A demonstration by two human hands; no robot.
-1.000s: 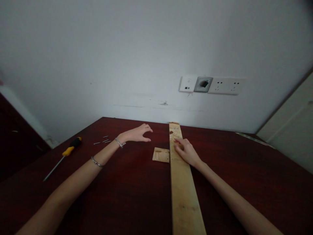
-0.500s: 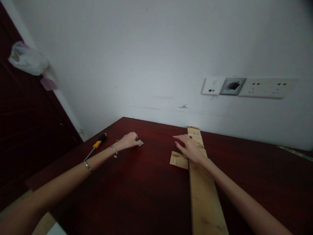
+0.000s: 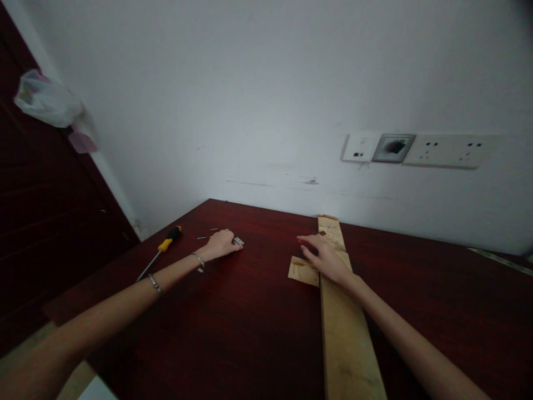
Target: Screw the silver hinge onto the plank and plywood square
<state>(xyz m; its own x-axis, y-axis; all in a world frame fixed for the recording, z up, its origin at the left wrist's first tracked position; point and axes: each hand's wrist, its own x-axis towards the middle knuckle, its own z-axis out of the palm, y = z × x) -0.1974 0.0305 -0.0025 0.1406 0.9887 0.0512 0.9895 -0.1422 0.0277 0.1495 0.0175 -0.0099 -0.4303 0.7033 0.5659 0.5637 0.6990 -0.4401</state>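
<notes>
My left hand (image 3: 221,244) is closed in a pinch on a small metal plate with holes (image 3: 239,241), perhaps a hinge, at the tabletop. Two short metal screws or pins lie behind that hand, the nearer pin (image 3: 201,238) just left of the knuckles. My right hand (image 3: 322,256), fingers apart and holding nothing, is over a long wooden board (image 3: 347,339). Its wrist covers part of the board, and I cannot tell whether it rests there. Beside the board, under the right hand's fingers, a short wooden piece (image 3: 303,271) sticks out to the left.
A screwdriver (image 3: 166,242) with a yellow and black handle lies on the dark red table (image 3: 233,333) at the left. Wall sockets (image 3: 441,150) are at the back right. A white plastic bag (image 3: 48,103) hangs by the door (image 3: 45,211).
My left hand has shifted slightly right and down, uncovering the small pins and more of the screwdriver shaft. My right hand has dipped a little, its fingers still apart.
</notes>
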